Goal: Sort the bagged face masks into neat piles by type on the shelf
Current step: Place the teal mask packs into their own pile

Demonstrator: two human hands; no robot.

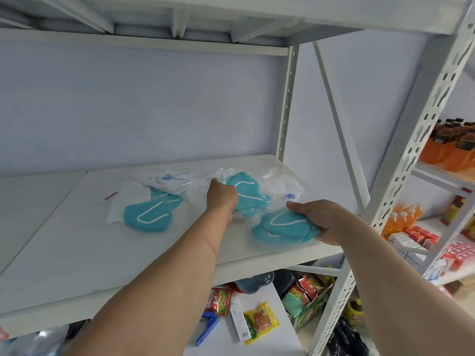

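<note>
**Mask sorting on the rack: maybe a third of the way in, still pretty messy**

Biggest thing first: the white metal shelf (77, 253) takes up most of the view, a pale wall behind it and another deck overhead. Most of its surface is bare board, so there's loads of room for piles. Nothing on it reads as a neat stack yet.

The masks sit toward 1 o'clock from the middle of the deck. At 9 o'clock of that cluster, a teal bagged mask (146, 217) lies partly over a white bagged mask (128, 199), so types are still mixed there. Further back at 12 o'clock there's a loose heap of white masks in clear bags (169, 181), more of it trailing off to 2 o'clock. Looks like the real sorting is still ahead.

The person's left hand (222, 199) has its fingers curled into a teal mask bag (244, 194) in the middle of the cluster. The right hand (321, 222), at 4 o'clock near the shelf's front edge, grips another teal mask bag (280, 227), thumb on top, fingers underneath.

Room-wise: snack packets (259, 321) lie on the lower level at 6 o'clock, and orange bottles (403, 218) stand on the neighbouring rack at 3 o'clock.
</note>
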